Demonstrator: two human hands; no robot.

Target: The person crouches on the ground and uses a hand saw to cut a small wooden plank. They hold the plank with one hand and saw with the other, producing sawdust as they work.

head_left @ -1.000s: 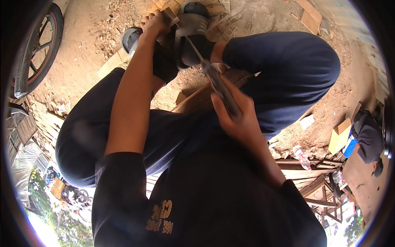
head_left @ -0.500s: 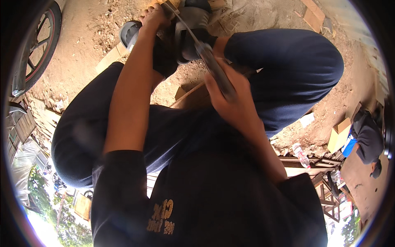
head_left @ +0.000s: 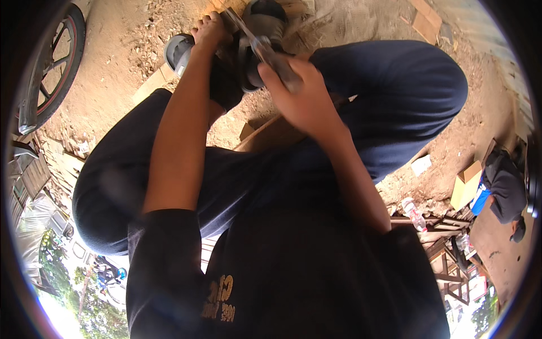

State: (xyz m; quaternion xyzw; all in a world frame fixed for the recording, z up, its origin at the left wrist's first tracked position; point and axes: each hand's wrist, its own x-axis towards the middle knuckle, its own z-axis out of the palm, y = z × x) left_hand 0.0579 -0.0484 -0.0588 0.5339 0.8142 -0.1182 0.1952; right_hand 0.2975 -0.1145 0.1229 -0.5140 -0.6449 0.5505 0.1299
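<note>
My right hand (head_left: 307, 101) is closed round the dark handle of a long, narrow metal tool (head_left: 261, 46). The tool is blurred, and its thin shaft points to the upper left. Its far end reaches the top edge of the picture, so I cannot tell its exact kind. Close to that end, my left hand (head_left: 209, 31) is bent over and pressed down beside a dark piece (head_left: 231, 21) between my feet. What its fingers grip is hidden. A grey and black sandal (head_left: 179, 51) is on my left foot, and another dark shoe (head_left: 268, 25) is right of the tool.
Under my crossed legs lies a brown board (head_left: 271, 134) on bare dirt. A spoked wheel (head_left: 62, 56) stands at the far left. To the right are a plastic bottle (head_left: 414, 214), an open cardboard box (head_left: 467, 185) and another person (head_left: 502, 183) in dark clothes.
My right hand has pushed the tool forward and to the left, toward my left hand. The left hand has stayed almost in place.
</note>
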